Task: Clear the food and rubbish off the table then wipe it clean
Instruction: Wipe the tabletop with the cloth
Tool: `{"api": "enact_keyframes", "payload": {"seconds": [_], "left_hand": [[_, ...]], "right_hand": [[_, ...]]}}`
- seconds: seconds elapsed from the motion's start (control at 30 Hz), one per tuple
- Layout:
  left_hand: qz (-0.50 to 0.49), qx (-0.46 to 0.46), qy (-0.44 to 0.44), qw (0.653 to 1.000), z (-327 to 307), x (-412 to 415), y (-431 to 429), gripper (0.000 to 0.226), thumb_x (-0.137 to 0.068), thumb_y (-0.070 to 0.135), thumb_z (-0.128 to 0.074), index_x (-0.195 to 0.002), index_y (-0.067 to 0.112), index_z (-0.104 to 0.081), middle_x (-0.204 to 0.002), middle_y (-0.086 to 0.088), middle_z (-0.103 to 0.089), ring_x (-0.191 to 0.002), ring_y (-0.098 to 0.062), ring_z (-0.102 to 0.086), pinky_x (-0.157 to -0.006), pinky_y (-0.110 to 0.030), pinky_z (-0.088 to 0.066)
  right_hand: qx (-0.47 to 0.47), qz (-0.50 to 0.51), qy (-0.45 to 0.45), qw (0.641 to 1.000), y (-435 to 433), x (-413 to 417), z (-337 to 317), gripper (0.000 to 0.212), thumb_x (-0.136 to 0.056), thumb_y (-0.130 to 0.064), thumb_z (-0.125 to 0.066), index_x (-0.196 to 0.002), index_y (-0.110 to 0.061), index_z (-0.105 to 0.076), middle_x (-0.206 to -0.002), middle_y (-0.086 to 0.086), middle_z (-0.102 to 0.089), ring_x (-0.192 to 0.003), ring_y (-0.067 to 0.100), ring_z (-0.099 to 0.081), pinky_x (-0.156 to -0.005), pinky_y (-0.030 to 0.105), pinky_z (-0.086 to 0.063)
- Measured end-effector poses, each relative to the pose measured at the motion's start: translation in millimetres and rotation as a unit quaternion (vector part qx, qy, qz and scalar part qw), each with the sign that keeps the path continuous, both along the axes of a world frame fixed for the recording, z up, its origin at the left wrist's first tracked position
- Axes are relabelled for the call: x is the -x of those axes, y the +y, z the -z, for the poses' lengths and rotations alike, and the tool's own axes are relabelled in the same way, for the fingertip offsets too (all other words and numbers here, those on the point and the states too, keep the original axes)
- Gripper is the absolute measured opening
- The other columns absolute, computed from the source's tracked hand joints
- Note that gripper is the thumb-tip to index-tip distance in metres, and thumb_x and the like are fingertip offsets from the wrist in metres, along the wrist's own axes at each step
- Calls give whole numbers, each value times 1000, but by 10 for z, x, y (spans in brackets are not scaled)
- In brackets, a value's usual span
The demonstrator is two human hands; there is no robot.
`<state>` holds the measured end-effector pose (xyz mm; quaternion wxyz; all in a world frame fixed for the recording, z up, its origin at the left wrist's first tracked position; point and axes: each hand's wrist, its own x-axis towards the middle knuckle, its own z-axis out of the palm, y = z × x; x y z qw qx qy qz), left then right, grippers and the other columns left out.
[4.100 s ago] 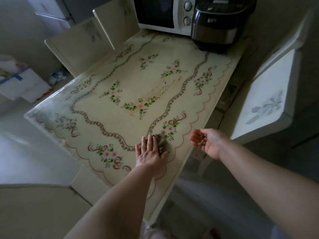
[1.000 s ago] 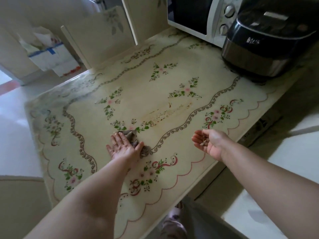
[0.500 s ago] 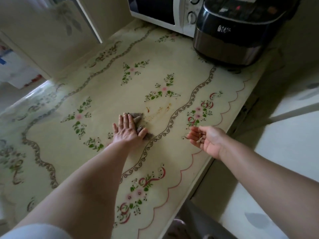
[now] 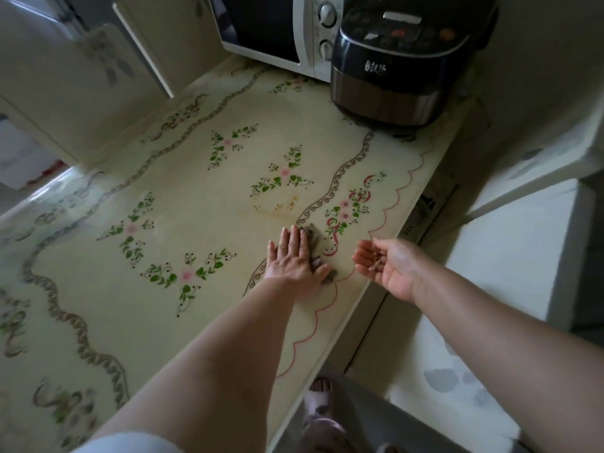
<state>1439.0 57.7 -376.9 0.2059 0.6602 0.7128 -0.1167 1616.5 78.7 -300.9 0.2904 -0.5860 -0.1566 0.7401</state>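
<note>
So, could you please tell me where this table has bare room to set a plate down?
The widest free patch of the table lies left of the left hand; another lies between the yellowish stain and the microwave. It is crowded by the rice cooker at the back right, and round the cloth and right hand.

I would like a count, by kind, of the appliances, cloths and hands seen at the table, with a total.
Appliances: 2 (microwave, rice cooker)
Cloths: 1 (grey cloth)
Hands: 2 (left hand, right hand)
Total: 5
</note>
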Motion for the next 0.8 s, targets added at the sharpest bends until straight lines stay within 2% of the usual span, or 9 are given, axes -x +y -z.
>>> {"api": "enact_keyframes", "payload": {"seconds": [0.2,0.33,0.57,0.67,0.8], "left_hand": [[26,0,-8,1000,-1,-407,-414,91,-91,69,-19,-149,13,22,-155,-5,31,-142,-23,31,-118,-47,14],[4,6,-15,1000,-10,-459,-746,87,-93,66,-19,-150,14,21,-155,-3,32,-141,-20,32,-118,-46,15],[-110,20,-12,994,-47,-209,-1258,87,-93,66,-21,-150,15,22,-154,-1,34,-141,-21,33,-116,-46,19],[-171,29,-11,985,-30,-3,-1362,89,-93,67,-22,-150,14,22,-155,-3,32,-143,-22,31,-115,-46,20],[-242,22,-21,970,0,228,-1373,92,-92,67,-23,-149,10,22,-156,-7,31,-143,-23,30,-112,-45,23]], "right_hand": [[-11,-22,7,1000,-198,-97,-65,35,-102,-17,-33,-84,-5,-60,-77,9,-62,-70,17,-62,-64,25,-53],[-22,-41,3,999,-333,-144,-114,34,-102,-16,-33,-83,-5,-60,-75,9,-61,-69,16,-60,-63,25,-53],[-24,-69,-5,997,-482,-108,-135,31,-101,-13,-36,-80,-5,-57,-73,8,-59,-68,16,-59,-68,25,-50],[-21,-78,-10,997,-496,-41,-128,33,-101,-12,-33,-78,-6,-55,-72,8,-57,-66,15,-58,-66,24,-50],[-24,-91,-21,995,-437,89,-125,31,-101,-10,-33,-81,-5,-56,-72,9,-58,-67,17,-58,-71,27,-50]]}}
